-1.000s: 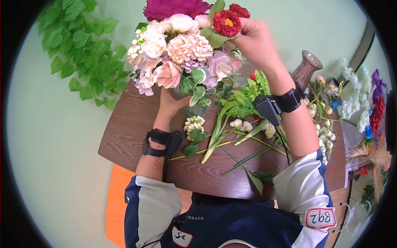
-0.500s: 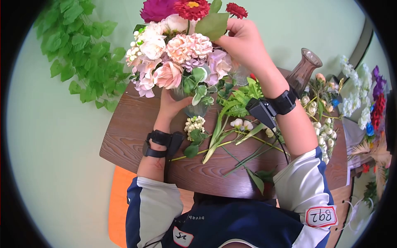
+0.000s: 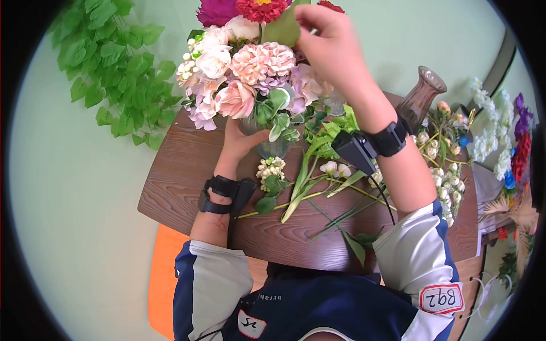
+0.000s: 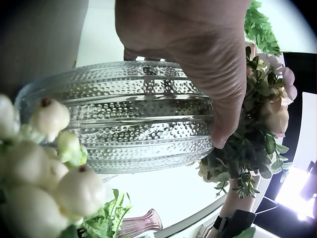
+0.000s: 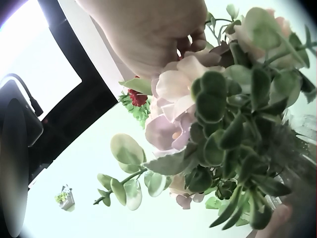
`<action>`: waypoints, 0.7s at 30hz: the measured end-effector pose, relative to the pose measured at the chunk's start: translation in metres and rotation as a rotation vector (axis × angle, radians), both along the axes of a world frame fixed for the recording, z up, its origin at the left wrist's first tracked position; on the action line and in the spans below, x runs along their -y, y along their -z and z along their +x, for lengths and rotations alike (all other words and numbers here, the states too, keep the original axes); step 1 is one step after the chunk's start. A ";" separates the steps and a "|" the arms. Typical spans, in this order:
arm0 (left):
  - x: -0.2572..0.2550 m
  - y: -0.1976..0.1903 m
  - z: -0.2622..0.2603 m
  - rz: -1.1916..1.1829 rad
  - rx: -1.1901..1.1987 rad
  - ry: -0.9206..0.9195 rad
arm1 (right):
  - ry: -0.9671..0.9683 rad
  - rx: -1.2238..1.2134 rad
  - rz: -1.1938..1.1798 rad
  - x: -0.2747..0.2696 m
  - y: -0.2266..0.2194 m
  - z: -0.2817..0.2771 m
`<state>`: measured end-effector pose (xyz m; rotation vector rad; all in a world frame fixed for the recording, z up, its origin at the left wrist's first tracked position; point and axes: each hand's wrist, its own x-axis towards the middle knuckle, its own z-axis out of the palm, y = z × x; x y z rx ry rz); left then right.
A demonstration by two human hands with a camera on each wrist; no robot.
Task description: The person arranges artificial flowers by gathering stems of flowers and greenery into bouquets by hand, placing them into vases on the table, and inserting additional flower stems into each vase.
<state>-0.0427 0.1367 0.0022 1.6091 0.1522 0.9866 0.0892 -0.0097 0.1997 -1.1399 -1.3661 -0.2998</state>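
Head view, centre of the frame: find the ribbed glass vase (image 3: pixel 272 149) under a packed bouquet (image 3: pixel 234 98), gripped round its side by the left hand (image 3: pixel 239 142). From the left wrist view, see the thumb (image 4: pixel 225 124) pressed to the glass near the mouth, the other fingers wrapped behind. Hold firm there, to stop any turning or tipping under a push from above.

Near the top of the head view, note the right hand (image 3: pixel 333 48), fingers curled in at a broad green leaf (image 3: pixel 282 29) beside the red zinnia-like flower (image 3: pixel 261 10), apparently pinching its leafy stem; cannot tell the exact contact, hidden from both cameras. Judging the step as settling this red flower, best steer by stem rather than leaf, to avoid tearing. Ease down behind the peach hydrangea (image 3: pixel 263 61), feeling for a gap instead of forcing. Spare the lilac-pink blossom (image 5: pixel 176 89), just beside the hand in the middle of the right wrist view. Match height against the magenta peony (image 3: pixel 218 11) at upper left before letting go.
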 end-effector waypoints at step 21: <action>-0.002 0.002 0.002 -0.007 -0.018 0.025 | -0.281 0.004 -0.365 0.036 -0.012 0.050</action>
